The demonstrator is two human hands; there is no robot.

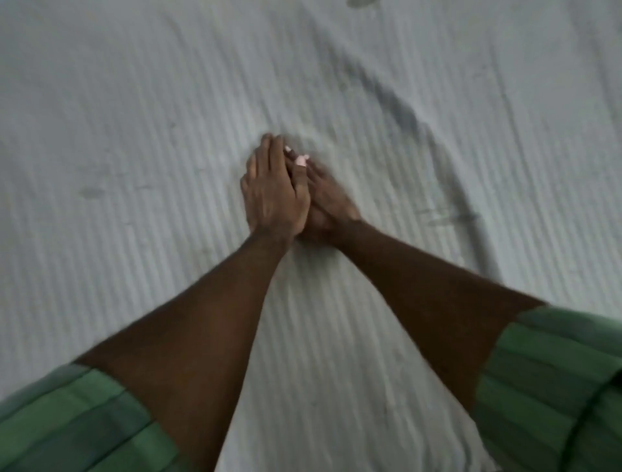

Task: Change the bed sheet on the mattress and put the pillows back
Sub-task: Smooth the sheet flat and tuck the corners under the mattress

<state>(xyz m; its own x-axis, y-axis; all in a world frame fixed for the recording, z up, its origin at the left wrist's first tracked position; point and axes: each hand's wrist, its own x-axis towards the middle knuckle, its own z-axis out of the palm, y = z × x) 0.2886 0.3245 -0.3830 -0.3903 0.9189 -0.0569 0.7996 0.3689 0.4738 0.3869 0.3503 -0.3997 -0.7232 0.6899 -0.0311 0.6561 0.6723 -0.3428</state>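
Note:
A pale grey-white ribbed bed sheet (pixel 134 118) covers the mattress and fills the whole head view. Both my hands lie flat on it near the middle, fingers straight and pointing away from me. My left hand (pixel 272 188) lies partly over my right hand (pixel 328 198), so the right fingers are mostly hidden. Neither hand holds cloth. A long curved crease (pixel 434 141) runs through the sheet to the right of the hands. No pillows are in view.
Small dark marks dot the sheet, one at the left (pixel 91 192) and one at the right (pixel 451 215). A dark patch (pixel 361 2) shows at the top edge. My green striped sleeves fill the bottom corners.

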